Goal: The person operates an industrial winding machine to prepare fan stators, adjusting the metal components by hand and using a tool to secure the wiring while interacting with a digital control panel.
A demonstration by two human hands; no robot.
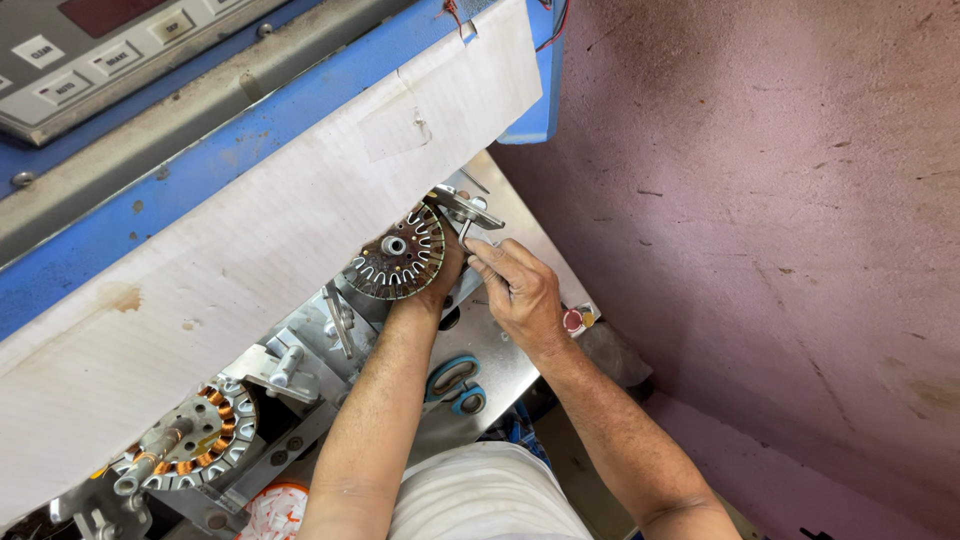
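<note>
Two hands: both work at one bare stator core, a slotted round disc with a central hub, mounted on the blue machine.
Left hand: mostly hidden behind the core's right edge; it seems to steady the disc, but how its fingers stand cannot be told.
Right hand: just right of the core, fingers pinched together on a thin metal rod under the clamp plate, probably so the core stays fixed while the fitting is adjusted.
Second stator: well down-left of the core, already wound with copper coils, on its own spindle.
Scissors: blue-handled, below the core on the steel surface, between the forearms.
Paper sheet: taped across the machine front, overhanging the core's upper left.
Control panel: far up-left of the core.
Wall: pink, close on the right, leaving little elbow room.
</note>
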